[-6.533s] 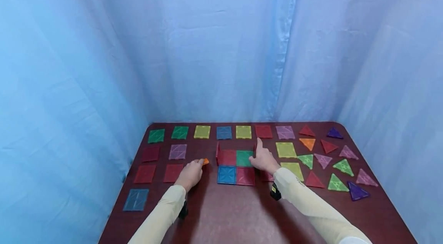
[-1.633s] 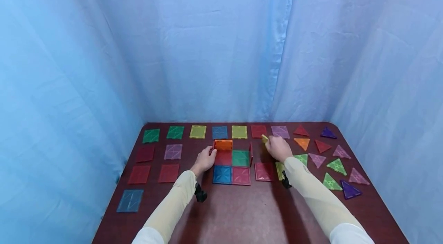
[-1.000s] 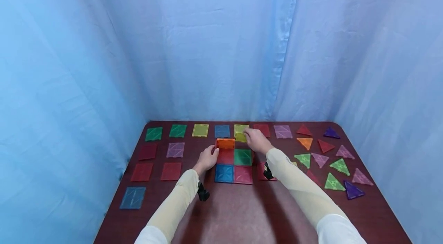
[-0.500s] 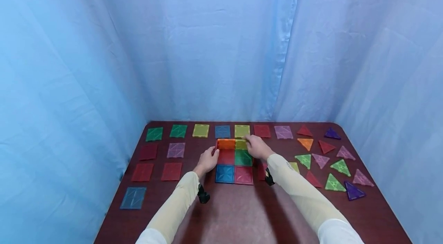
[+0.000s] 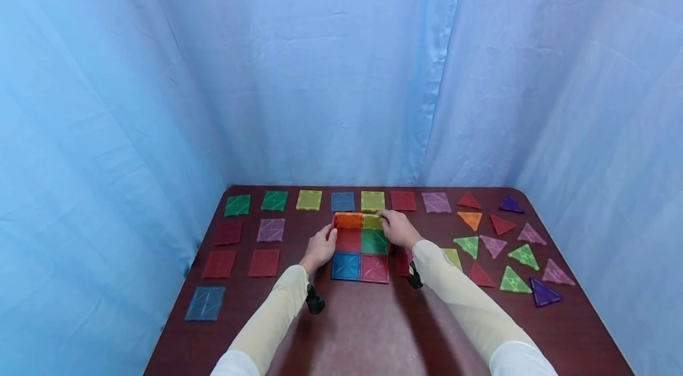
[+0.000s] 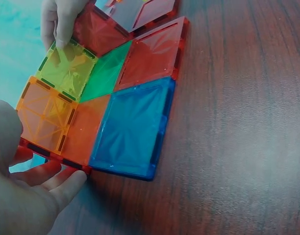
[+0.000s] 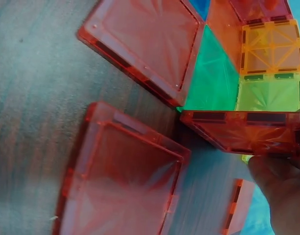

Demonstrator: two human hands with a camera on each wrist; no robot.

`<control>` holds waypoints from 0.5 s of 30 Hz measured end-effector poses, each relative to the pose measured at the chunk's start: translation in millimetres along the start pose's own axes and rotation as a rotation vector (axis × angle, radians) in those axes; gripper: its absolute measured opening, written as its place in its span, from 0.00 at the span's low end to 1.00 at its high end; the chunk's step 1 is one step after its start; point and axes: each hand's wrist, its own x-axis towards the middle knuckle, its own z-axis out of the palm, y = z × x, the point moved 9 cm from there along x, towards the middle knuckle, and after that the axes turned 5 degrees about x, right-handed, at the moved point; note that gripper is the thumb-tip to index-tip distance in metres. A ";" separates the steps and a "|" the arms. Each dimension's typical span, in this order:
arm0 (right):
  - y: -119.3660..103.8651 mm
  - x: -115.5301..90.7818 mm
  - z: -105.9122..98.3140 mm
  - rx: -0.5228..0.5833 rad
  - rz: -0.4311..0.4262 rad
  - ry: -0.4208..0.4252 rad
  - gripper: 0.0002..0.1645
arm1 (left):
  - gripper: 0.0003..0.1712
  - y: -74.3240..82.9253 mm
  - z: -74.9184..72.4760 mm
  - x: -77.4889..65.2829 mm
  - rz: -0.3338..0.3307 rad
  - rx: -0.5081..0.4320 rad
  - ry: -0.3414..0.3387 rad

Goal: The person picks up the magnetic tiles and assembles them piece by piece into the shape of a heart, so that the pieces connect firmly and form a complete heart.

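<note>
Tiles are translucent, glossy plastic squares with raised rims and starburst facets; the table (image 6: 243,127) is dark wood grain. My right hand (image 5: 399,229) grasps the corner where the upright yellow tile (image 6: 69,73) meets the right red tile (image 7: 238,132): fingertips on the yellow's top edge, thumb against the red's outer face. My left hand (image 5: 320,245) has fingers against the left red tile (image 6: 62,159), also upright; I cannot tell whether it pinches. Between my hands, the orange tile (image 6: 47,117) stands edge to edge with the yellow. Nearer me than both grips, the blue tile (image 5: 345,266) and pinkish-red tile (image 5: 375,269) lie flat, touching.
</note>
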 end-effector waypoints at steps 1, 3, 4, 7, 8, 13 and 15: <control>0.9 -0.9 0.6 0.003 0.007 -0.003 0.20 | 0.32 -0.4 0.1 -1.0 -0.003 -0.005 0.000; 2.3 -3.4 2.4 0.013 0.018 -0.015 0.23 | 0.32 -2.3 0.0 -3.6 -0.013 -0.017 -0.001; 2.9 -4.8 3.2 0.022 0.025 -0.020 0.24 | 0.32 -3.7 -0.4 -5.3 -0.018 -0.021 -0.001; 5.0 -8.9 4.0 0.057 0.040 -0.025 0.27 | 0.31 -7.6 -5.4 -11.8 -0.011 -0.012 0.013; 5.2 -10.1 3.5 0.068 0.041 -0.022 0.28 | 0.30 -8.9 -9.0 -13.9 0.000 0.001 0.028; 5.4 -16.1 -4.2 0.126 0.048 0.008 0.26 | 0.24 -14.6 -37.5 -23.2 0.091 0.074 0.152; 4.6 -19.1 -8.3 0.138 0.047 0.018 0.26 | 0.22 -17.1 -51.4 -27.1 0.125 0.117 0.218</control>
